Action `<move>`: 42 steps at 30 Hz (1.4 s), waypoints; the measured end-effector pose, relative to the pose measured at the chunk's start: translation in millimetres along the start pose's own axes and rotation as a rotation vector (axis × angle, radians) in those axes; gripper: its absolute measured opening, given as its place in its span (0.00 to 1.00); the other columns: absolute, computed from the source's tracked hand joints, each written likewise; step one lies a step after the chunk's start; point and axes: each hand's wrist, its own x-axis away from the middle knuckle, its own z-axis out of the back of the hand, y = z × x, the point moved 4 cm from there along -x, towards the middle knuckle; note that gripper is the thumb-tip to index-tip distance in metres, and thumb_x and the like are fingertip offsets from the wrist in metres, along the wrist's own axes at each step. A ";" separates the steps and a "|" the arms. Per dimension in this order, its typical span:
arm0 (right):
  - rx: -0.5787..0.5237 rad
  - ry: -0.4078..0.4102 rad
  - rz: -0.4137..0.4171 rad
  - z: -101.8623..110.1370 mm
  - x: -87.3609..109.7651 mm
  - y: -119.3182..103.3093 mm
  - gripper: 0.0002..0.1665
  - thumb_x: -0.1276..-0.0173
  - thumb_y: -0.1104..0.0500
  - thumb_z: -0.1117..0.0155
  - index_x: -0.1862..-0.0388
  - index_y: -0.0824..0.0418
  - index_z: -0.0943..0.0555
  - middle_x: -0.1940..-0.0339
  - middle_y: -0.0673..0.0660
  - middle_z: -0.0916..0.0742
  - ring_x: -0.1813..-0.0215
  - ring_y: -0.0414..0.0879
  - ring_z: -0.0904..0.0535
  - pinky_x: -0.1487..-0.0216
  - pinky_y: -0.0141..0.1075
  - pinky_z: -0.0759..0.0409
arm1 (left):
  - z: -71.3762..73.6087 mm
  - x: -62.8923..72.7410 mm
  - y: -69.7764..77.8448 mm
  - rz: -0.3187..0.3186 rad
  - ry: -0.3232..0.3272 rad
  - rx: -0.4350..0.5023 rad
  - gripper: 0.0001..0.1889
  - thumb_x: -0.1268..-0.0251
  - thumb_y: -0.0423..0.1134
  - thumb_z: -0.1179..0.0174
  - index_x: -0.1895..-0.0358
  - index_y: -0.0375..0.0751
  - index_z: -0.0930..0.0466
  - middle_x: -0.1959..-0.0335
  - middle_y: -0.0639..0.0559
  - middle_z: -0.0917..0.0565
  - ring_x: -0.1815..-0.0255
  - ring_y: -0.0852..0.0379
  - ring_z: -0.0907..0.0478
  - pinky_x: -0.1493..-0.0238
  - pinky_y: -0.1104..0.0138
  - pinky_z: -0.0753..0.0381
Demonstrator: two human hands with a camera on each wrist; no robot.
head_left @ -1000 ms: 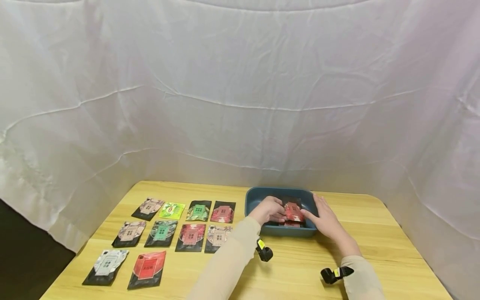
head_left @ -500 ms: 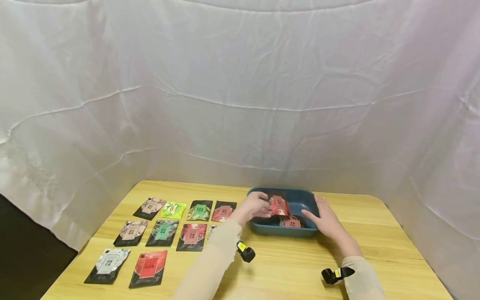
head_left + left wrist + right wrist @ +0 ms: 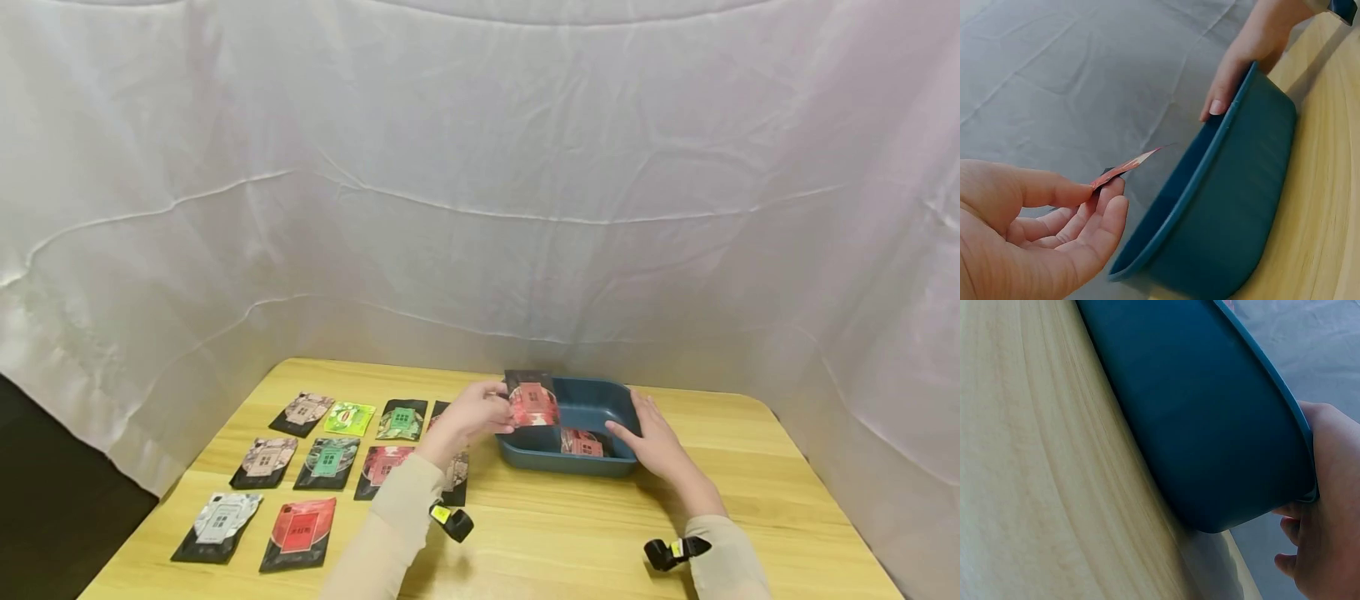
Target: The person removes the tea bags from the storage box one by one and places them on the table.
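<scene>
My left hand [image 3: 472, 414] pinches a red-and-black tea sachet [image 3: 534, 402] between thumb and fingers, above the left side of a blue plastic basin [image 3: 566, 463]. In the left wrist view the held sachet [image 3: 1124, 171] is seen nearly edge-on, apart from the basin's rim. My right hand [image 3: 660, 442] grips the basin's right end, thumb over the rim and fingers outside; the right wrist view shows the hand [image 3: 1335, 506] at that corner. Another red tea sachet [image 3: 587, 443] lies inside the basin near its front wall.
Several tea sachets lie in rows on the left of the wooden table [image 3: 555, 542], among them a small green one [image 3: 349, 418], a silver one [image 3: 219, 527] and a bright red one [image 3: 300, 533]. My left forearm partly covers a few. A pale curtain [image 3: 480, 250] hangs behind.
My left hand has lifted the red-and-black sachet from inside the basin and moved left with it, uncovering the sachet beneath. My right hand has stayed on the basin's right end.
</scene>
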 end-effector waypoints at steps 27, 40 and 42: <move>0.003 -0.002 -0.009 -2.5 -2.5 6.2 0.56 0.29 0.34 0.49 0.21 0.67 0.60 0.21 0.72 0.51 0.21 0.70 0.61 0.27 0.67 0.58 | 110.5 119.1 -13.8 0.063 0.003 -0.150 0.29 0.35 0.25 0.46 0.32 0.25 0.44 0.57 0.43 0.20 0.62 0.57 0.18 0.54 0.62 0.15; 0.005 -0.005 -0.014 -4.0 -2.3 5.9 0.56 0.29 0.34 0.49 0.21 0.68 0.59 0.21 0.73 0.50 0.21 0.70 0.61 0.27 0.67 0.58 | 139.7 172.9 -37.0 0.137 -0.108 -0.161 0.30 0.37 0.27 0.44 0.35 0.19 0.45 0.63 0.46 0.21 0.64 0.54 0.19 0.59 0.62 0.15; 0.004 -0.006 -0.015 -4.2 -2.4 6.2 0.56 0.29 0.34 0.49 0.21 0.67 0.60 0.21 0.73 0.51 0.21 0.70 0.61 0.27 0.67 0.58 | 143.8 180.2 -42.2 0.161 -0.117 -0.166 0.31 0.36 0.28 0.44 0.34 0.19 0.46 0.64 0.46 0.20 0.65 0.54 0.18 0.60 0.61 0.15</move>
